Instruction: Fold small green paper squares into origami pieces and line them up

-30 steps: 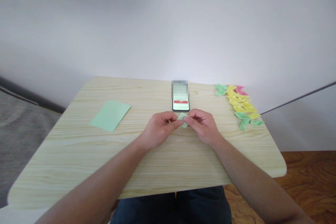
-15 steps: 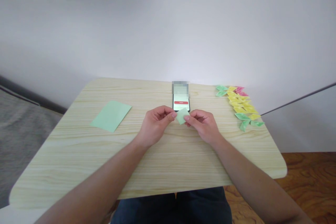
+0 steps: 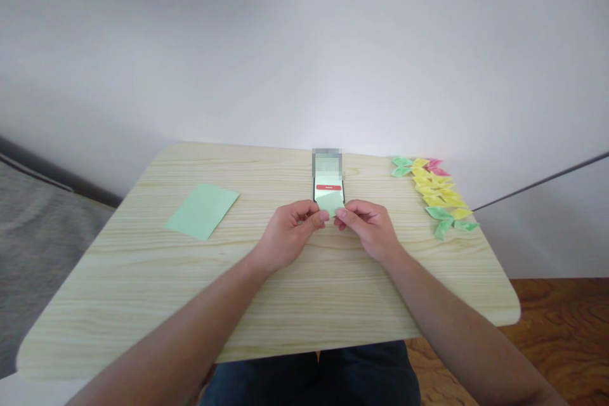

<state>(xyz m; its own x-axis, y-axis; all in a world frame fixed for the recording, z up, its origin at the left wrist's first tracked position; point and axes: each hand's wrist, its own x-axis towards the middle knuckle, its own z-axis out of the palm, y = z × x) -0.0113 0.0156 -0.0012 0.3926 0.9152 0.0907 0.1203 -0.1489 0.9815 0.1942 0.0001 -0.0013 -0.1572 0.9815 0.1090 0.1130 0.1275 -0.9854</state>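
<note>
Between my two hands is a small piece of green paper (image 3: 330, 202), held up just in front of the phone. My left hand (image 3: 291, 233) pinches its lower left part between thumb and fingers. At the lower right, my right hand (image 3: 370, 226) grips the same paper, thumb on the near side. Fingertips cover parts of its lower edge, so the folds there cannot be made out. Behind it the phone (image 3: 328, 179) shows a lit screen with a red bar, its lower end partly hidden by the paper.
A larger sheet of green paper (image 3: 203, 210) lies on the wooden table (image 3: 143, 292) at the left. Along the right side sit several folded yellow paper pieces (image 3: 435, 187), with green folded pieces (image 3: 444, 227) and pink ones (image 3: 435, 166). A white wall (image 3: 285, 44) rises behind the table.
The small green paper has turned from a diamond position to lie more squarely between my hands. My left hand has shifted slightly right and down, closer to my right hand.
</note>
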